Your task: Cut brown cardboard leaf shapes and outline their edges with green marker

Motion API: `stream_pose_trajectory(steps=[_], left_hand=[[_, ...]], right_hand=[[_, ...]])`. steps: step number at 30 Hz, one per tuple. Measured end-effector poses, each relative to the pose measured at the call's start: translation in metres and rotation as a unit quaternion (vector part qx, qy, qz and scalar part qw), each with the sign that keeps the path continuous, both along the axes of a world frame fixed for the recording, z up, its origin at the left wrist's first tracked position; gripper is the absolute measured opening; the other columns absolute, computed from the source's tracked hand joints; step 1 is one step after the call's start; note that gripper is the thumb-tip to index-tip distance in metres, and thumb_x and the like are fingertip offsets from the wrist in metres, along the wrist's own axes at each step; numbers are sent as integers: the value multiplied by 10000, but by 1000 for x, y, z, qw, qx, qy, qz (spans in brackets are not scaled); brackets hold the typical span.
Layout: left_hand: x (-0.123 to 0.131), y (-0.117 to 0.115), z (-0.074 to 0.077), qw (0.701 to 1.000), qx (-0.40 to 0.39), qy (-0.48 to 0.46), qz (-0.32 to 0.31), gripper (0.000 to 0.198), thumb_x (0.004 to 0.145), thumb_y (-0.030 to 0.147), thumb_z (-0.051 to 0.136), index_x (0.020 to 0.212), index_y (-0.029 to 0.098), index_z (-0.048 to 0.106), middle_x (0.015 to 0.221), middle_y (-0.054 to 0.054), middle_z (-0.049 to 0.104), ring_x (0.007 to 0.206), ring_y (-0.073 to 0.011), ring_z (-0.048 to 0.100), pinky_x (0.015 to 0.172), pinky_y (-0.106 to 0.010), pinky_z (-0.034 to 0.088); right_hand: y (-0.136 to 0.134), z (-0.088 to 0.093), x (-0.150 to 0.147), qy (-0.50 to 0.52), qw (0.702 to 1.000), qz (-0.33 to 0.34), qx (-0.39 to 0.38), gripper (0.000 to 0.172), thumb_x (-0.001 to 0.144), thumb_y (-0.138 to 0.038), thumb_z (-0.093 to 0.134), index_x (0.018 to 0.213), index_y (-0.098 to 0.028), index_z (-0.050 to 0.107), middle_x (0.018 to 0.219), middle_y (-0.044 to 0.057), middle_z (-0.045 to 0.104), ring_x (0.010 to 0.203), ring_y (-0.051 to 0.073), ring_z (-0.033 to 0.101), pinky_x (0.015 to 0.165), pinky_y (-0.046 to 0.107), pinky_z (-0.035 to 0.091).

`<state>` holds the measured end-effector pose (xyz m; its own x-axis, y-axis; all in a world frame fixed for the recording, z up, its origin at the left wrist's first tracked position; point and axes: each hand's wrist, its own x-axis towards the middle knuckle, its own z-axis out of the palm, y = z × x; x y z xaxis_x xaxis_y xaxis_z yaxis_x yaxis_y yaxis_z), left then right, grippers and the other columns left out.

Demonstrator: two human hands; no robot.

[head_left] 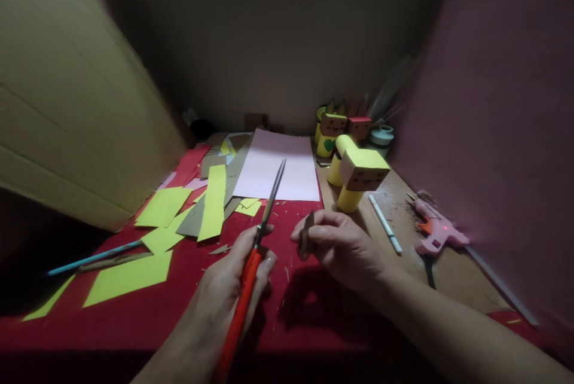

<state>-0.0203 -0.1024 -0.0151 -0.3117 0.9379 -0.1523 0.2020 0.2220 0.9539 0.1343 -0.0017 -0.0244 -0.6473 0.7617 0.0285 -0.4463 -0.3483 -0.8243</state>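
My left hand (237, 276) is closed around a pair of scissors with red-orange handles (246, 288); the blades look shut and point up and away from me. Between the fingertips of my right hand (345, 243) is a small brown cardboard piece (307, 237), seen nearly edge-on. Both hands are above the red tablecloth (287, 324), apart from each other. Just beyond my right hand stands a yellow paper figure (365, 168) with a boxy cardboard head, a drawn face and tube legs.
Yellow paper pieces (210, 201) and cardboard scraps lie at left, near a blue stick (98, 256). A pale pink sheet (280, 162) lies in the middle. On the right are a white pen (384, 224), a pink glue gun (439, 228) and, further back, another yellow figure (332, 133).
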Motion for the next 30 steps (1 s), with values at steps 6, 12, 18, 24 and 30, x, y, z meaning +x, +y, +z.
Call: stream_pose_trajectory(steps=[6,12,18,24,30], left_hand=[[-2,0,2,983,-2,-179,-34,489,824,481,634,1236,244,518,798,-8,628,577,-121,559,509,-235,470],[-4,-2,-4,962,-11,-249,-109,366,894,458,551,760,129,637,698,-33,600,508,-79,503,490,-219,407],[0,1,2,951,10,-287,-115,345,872,418,592,719,113,645,639,-22,580,476,-81,504,464,-217,428],[5,-1,9,961,42,-251,-108,407,862,424,588,1160,146,601,626,0,586,465,-109,503,441,-235,429],[-1,-6,-9,996,73,-47,-9,443,831,424,570,1220,212,554,740,-44,649,524,-166,609,449,-258,502]], right_hand=[[-13,5,11,-130,845,-240,459,269,815,-86,673,945,-298,776,930,43,732,850,176,675,739,320,547],[-19,1,19,-167,708,-280,626,466,827,-37,652,1180,-340,672,1078,82,721,917,188,697,723,318,604],[-19,-7,18,-163,711,-257,635,528,829,-32,657,1247,-352,617,1134,77,697,974,186,686,776,318,613],[-20,1,13,-102,722,-249,637,388,840,-9,618,1145,-231,709,1061,102,720,932,182,697,764,289,604],[-11,1,7,-22,950,-137,281,177,805,-84,689,849,-234,774,842,16,716,767,137,655,709,267,556]])
